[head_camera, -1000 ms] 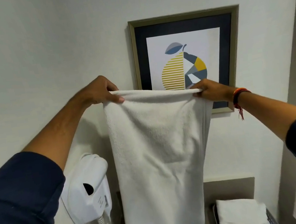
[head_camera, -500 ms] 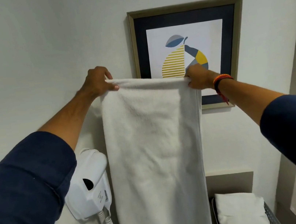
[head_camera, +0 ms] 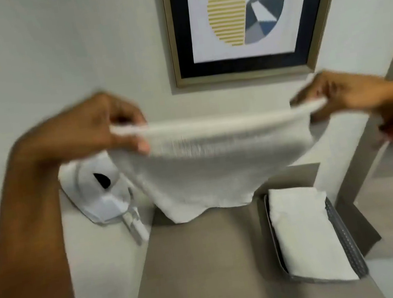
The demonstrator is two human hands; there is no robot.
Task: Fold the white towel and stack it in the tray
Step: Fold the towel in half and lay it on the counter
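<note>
I hold the white towel (head_camera: 208,170) stretched between both hands above the taupe counter (head_camera: 208,269). My left hand (head_camera: 91,131) pinches its top left corner and my right hand (head_camera: 350,95) pinches its top right corner. The towel hangs in a short sagging fold, and its lower edge reaches the back of the counter. The grey tray (head_camera: 343,234) sits at the counter's right side with a folded white towel (head_camera: 304,229) lying in it. The picture is blurred by motion.
A white wall-mounted hair dryer (head_camera: 99,189) with a coiled cord hangs on the left wall just beside the towel. A framed print (head_camera: 247,18) hangs on the back wall above my hands. A wall edge stands to the right of the tray.
My view has tipped down and both hands have dropped lower. The towel, which hung long and flat, now hangs much shorter, and the counter and tray have come into view.
</note>
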